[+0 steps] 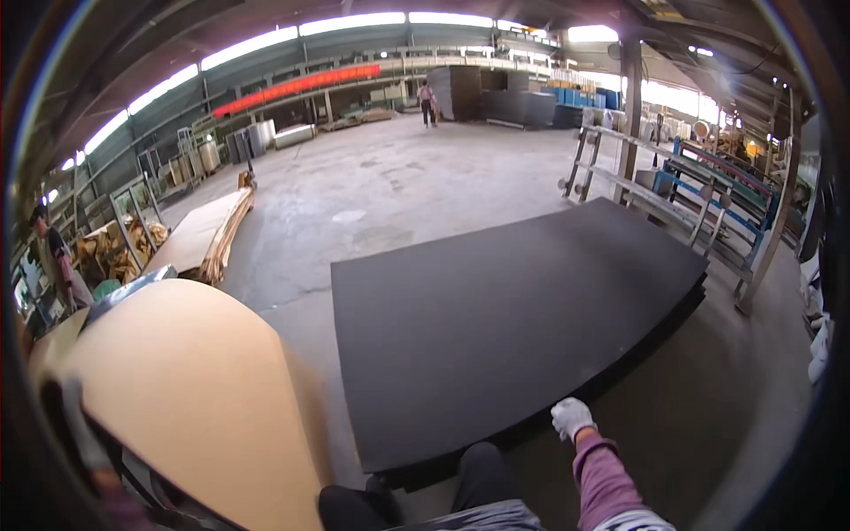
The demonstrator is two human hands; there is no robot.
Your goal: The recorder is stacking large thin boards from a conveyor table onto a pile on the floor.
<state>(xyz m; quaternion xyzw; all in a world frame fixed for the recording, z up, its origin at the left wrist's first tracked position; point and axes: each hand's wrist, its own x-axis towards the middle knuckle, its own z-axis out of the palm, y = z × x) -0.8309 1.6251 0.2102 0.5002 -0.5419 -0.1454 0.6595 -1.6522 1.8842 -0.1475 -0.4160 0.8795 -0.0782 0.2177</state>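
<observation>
A big tan sheet (195, 354) bows across the lower left, its right edge smeared by motion. My left hand (86, 429), in a pale glove, is at the sheet's left edge; blur hides its fingers, so whether it grips the sheet is unclear. Wide black sheets (513, 327) lie stacked in front of my legs. Beside their near edge is my right hand (572, 418) in a white glove, its fingers curled closed with no object showing in them. Whether it touches the stack is hard to tell.
A stack of tan sheets (199, 232) lies at the left. A metal rack frame (655, 177) stands beyond the black stack on the right, near a pillar (630, 97). Far back, a person (428, 104) is near tall dark stacks (454, 93); another person (57, 257) is at far left.
</observation>
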